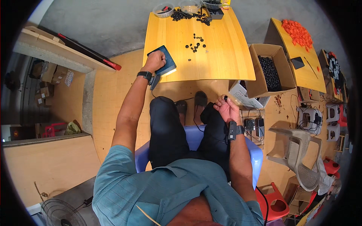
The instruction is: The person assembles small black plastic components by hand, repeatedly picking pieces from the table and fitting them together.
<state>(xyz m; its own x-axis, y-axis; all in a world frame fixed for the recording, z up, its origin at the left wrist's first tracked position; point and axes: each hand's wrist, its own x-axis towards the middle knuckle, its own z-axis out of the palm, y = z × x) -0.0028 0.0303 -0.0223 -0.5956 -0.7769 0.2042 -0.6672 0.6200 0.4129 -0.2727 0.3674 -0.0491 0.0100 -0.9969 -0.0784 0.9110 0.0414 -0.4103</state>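
Smooth matt wooden table (211,56); glossy plastic chair (194,137); brown cardboard box (277,56); rough grey concrete floor (109,22).

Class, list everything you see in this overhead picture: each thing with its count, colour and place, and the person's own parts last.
wooden table: one, yellow, ahead
dark blue block: one, table's near-left corner, under left hand
small black parts: many, loose on table
clear bowls: three, table's far edge
cardboard box: one, brown, full of black parts, right of table
orange pieces: heap, second table at right
blue chair: one, under the person
beige chair: one, tipped, right
left hand: on the block
right hand: pinching one black part
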